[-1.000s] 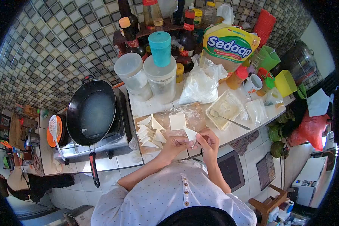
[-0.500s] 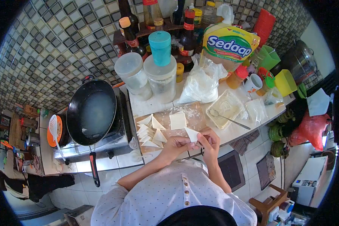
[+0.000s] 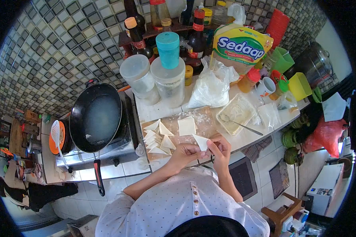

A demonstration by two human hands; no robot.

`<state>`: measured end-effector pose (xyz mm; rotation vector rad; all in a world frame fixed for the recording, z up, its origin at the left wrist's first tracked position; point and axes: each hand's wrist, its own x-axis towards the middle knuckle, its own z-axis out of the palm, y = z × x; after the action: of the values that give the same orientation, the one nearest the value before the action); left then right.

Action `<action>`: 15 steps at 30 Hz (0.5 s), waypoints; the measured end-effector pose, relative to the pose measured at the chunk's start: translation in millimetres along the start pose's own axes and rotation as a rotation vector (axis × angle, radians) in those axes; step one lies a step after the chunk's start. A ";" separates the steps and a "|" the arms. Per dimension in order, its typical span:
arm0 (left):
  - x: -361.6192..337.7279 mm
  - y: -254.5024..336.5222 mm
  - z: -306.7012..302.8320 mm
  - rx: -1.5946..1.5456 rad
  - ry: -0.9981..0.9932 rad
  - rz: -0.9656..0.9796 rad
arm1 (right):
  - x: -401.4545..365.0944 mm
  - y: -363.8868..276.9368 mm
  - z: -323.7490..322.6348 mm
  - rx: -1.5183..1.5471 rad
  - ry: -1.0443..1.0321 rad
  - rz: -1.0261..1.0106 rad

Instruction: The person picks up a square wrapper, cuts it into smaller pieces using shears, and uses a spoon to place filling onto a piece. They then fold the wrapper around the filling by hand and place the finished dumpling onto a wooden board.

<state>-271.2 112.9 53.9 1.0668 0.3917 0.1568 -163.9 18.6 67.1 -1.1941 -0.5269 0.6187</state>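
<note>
Between my two hands is a thin, pale dough wrapper (image 3: 201,142), folded to a triangle with one corner pointing up and left. My left hand (image 3: 185,154) pinches its lower left side. The fingers of my right hand (image 3: 220,149) are closed on its right edge. Just beyond lies a stack of square wrappers (image 3: 186,126) on a floured wooden board (image 3: 203,114). Left of it, several folded triangular wrappers (image 3: 157,139) overlap in a pile. A tub of pale paste (image 3: 237,113) with a spoon (image 3: 245,126) in it stands to the right.
On the stove at left sits a black pan (image 3: 101,118) holding cloudy liquid, its handle (image 3: 98,177) jutting toward me. A slotted ladle (image 3: 56,136) rests beside it. Behind the board stand clear canisters (image 3: 168,85), a bag of white powder (image 3: 211,89) and a Sedaap pouch (image 3: 241,47).
The wrapper in my fingers has shifted very slightly, its top corner a little lower and farther left. Both hands stay almost in place.
</note>
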 end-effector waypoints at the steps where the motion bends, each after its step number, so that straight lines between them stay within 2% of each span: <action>1: -0.5 1.9 1.0 -0.019 -0.013 -0.009 | 0.1 -0.5 0.3 -0.001 0.001 0.003; 8: -0.9 1.9 1.1 -0.350 -0.067 -0.215 | 1.8 3.1 -2.7 0.004 0.037 -0.009; 11: -1.0 1.2 3.3 -0.200 -0.087 -0.111 | 1.3 4.7 -5.9 0.038 0.025 0.049; 13: 0.5 -2.2 -0.7 0.079 -0.101 -0.016 | 1.3 3.6 -4.8 0.032 0.013 0.030; 15: -0.7 3.9 0.6 0.131 -0.104 -0.003 | 1.1 2.6 -4.9 0.026 0.009 0.034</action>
<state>-271.3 114.1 57.7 1.1981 0.3126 0.0729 -160.3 16.6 63.3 -1.1833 -0.4906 0.6473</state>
